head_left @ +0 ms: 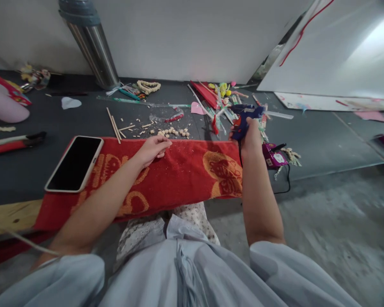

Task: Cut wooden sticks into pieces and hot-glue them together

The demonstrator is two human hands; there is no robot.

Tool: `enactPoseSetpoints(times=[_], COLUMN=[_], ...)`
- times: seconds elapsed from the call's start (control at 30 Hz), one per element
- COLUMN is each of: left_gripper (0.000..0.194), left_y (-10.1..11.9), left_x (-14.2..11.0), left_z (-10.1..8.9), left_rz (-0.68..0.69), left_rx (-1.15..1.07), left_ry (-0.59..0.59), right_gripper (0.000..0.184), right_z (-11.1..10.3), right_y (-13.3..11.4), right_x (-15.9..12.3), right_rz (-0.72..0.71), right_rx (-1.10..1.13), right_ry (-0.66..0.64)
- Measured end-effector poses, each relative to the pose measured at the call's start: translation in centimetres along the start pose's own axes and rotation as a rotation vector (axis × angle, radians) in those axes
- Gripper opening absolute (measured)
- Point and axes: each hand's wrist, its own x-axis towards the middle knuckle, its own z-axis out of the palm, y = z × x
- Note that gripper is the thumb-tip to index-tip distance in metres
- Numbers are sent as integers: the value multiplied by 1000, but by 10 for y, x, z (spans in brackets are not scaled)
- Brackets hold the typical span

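Observation:
My right hand (pixel 251 136) is wrapped round the handle of a blue hot glue gun (pixel 241 117), held above the far right part of the red towel (pixel 185 166). A clear glue stick (pixel 280 114) sticks out of the gun's right end. Over the towel's far edge, my left hand (pixel 153 149) is closed in a pinch; whatever lies between its fingertips is too small to make out. Just beyond it are small pale wooden pieces (pixel 173 132), some joined in a curved row. Thin wooden sticks (pixel 113 125) lie to their left.
A white-edged phone (pixel 75 164) rests on the towel's left end, with red-handled pliers (pixel 16 142) beyond. A steel flask (pixel 94 51) stands at the back near a heart-shaped wooden piece (pixel 149 87). A purple box (pixel 273 155) sits right of my right wrist, beside a black cord (pixel 289 179).

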Motion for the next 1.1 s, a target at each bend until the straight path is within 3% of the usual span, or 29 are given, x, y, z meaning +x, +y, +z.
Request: enactPoseSetpoints(times=[0.47,0.77,0.93,1.0,1.1], left_gripper=[15,16,10,7,5], left_y=[3,18,27,30,33], left_x=[0,1,1,0,-3], left_z=[1,9,8,5,0], left_rz=[20,22,4,2,5], left_rx=[8,71,60,55,54], left_ry=[15,-19,33,77,116], right_gripper=[16,16,12,12,12], right_z=[-72,-113,-99,-81,-43], right_y=[-16,-23,-23,-18,-9], right_x=[-6,-30,-38,-37,-35], right_rz=[-62,-4,-21,-31,-90], right_rx=[-214,-237,-199,-204,-222], right_ry=[260,257,139,56,-172])
